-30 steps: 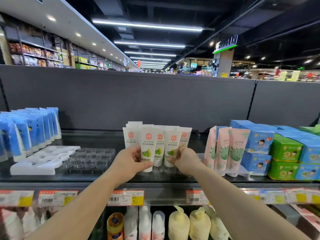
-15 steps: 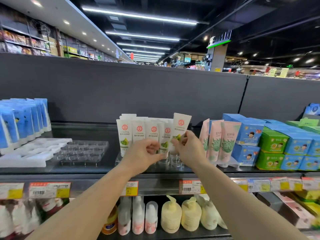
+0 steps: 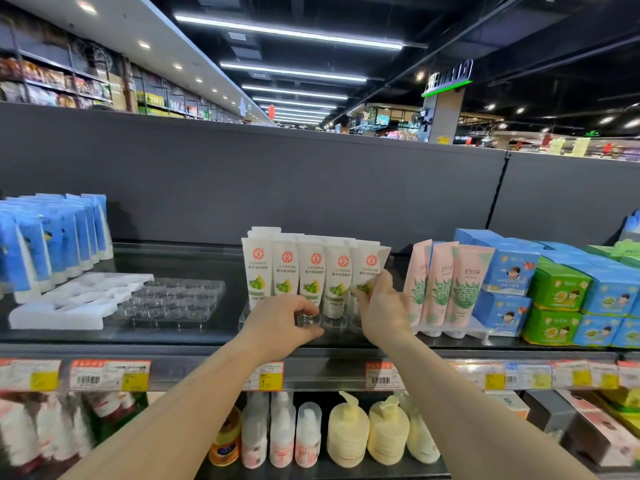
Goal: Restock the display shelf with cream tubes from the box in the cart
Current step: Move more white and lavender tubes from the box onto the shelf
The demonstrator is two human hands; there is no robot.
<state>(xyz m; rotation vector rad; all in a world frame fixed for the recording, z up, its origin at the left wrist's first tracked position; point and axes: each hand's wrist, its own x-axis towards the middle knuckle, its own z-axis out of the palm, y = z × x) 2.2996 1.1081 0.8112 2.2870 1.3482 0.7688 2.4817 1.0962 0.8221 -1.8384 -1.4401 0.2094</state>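
Note:
Several white cream tubes (image 3: 285, 271) with red seals and green fruit prints stand cap-down in a clear holder (image 3: 332, 322) on the black top shelf (image 3: 173, 336). My left hand (image 3: 280, 323) reaches to the holder's front under the middle tubes, fingers curled at the cap of the third tube. My right hand (image 3: 381, 306) pinches the lower part of the rightmost white tube (image 3: 369, 268), which stands in line with the others. The box and the cart are out of view.
Pink aloe tubes (image 3: 446, 282) stand just right of my right hand, then blue and green boxes (image 3: 557, 296). To the left lie an empty clear tray (image 3: 176, 299), a white foam tray (image 3: 69, 306) and blue tubes (image 3: 52, 240). Pump bottles (image 3: 346, 434) fill the lower shelf.
My right hand has lowered the raised rightmost tube into line with the row. My left hand has dropped from the tube bodies to the caps at the holder's front.

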